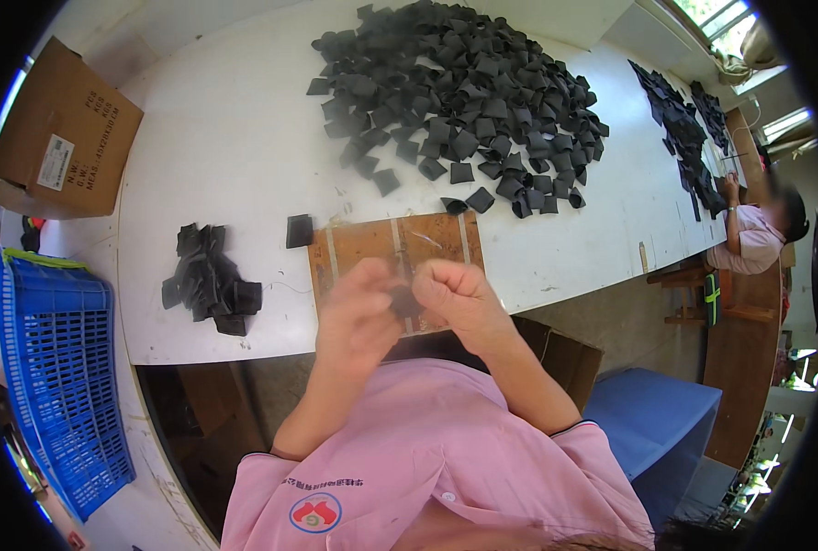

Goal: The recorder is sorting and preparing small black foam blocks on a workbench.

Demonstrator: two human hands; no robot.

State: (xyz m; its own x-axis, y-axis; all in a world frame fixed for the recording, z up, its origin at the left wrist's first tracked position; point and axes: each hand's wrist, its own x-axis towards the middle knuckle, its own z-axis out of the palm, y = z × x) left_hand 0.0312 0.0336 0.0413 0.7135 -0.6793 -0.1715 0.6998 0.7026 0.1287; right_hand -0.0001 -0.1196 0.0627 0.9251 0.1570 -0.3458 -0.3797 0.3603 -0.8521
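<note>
Above a brown board (353, 241) at the table's front edge, my two hands are close together. A small black fabric piece (405, 303) shows between them. My left hand (358, 308) is blurred, with its fingers curled against this piece. My right hand (461, 301) is closed like a fist beside it; what its fingers pinch is hidden. One flat black fabric piece (300, 231) lies at the board's upper left corner. Farther left is a loose heap of black fabric pieces (209, 280). A large pile of small black folded pieces (464, 101) covers the far middle of the table.
A cardboard box (65, 129) stands at the far left, above a blue plastic basket (65, 376). A blue bin (648, 413) and an open carton (560, 363) are below the table at right. Another person (758, 230) sits at the right near more black material (680, 129).
</note>
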